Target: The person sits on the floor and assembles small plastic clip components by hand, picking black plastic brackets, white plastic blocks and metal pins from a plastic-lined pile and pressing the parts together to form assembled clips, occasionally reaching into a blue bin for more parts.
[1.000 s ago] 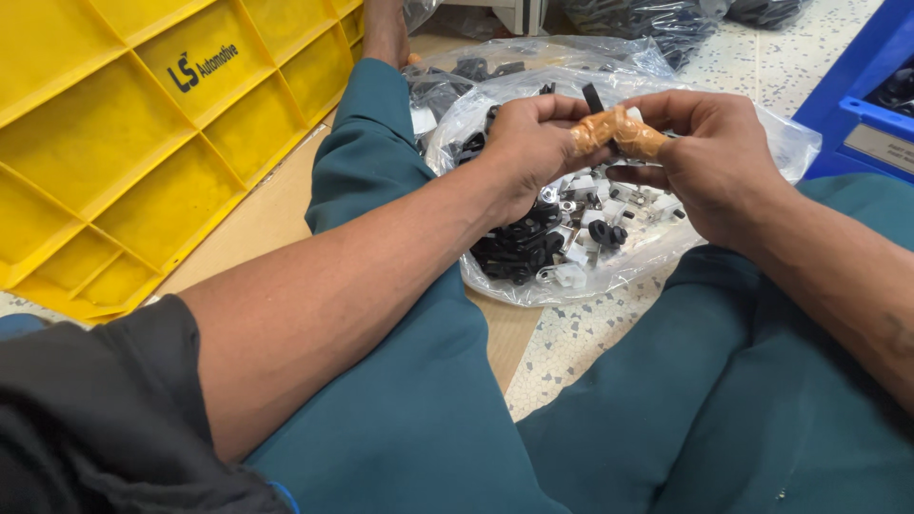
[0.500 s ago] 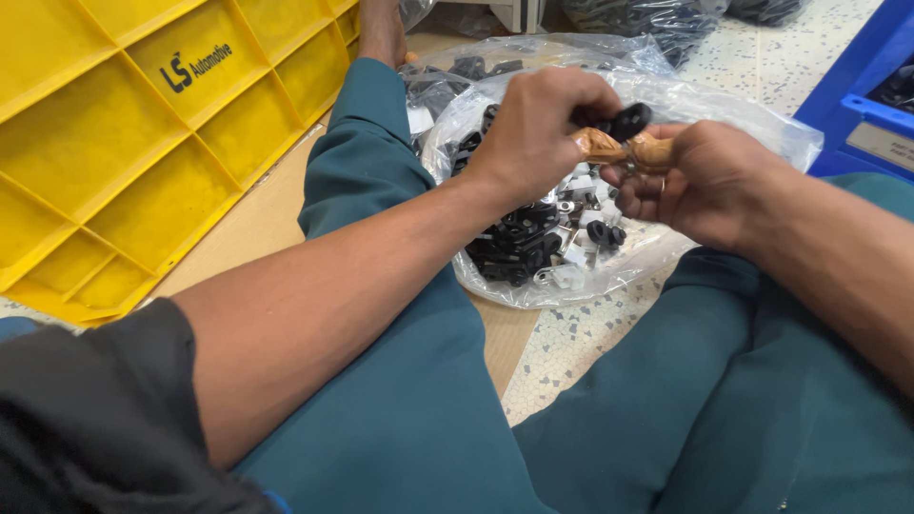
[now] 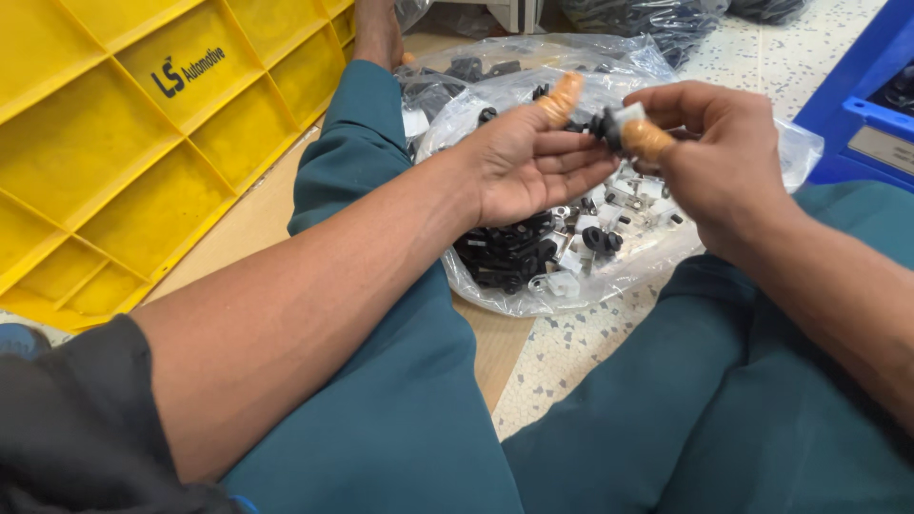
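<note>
Two hands [image 3: 619, 152] over clear bag [image 3: 609, 276]; right pinches black part [image 3: 606, 125]; yellow crate [image 3: 143, 143] left.

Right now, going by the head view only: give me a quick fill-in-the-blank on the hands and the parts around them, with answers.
1. The right hand pinches a small black and white part between fingers capped in ____ rubber cots.
2. The left hand is held with its palm ____ and holds nothing.
3. The loose small black and white parts lie in a clear ____ bag on the floor.
4. The big ribbed plastic crate beside the left leg is ____.

Answers: orange; open; plastic; yellow
</note>
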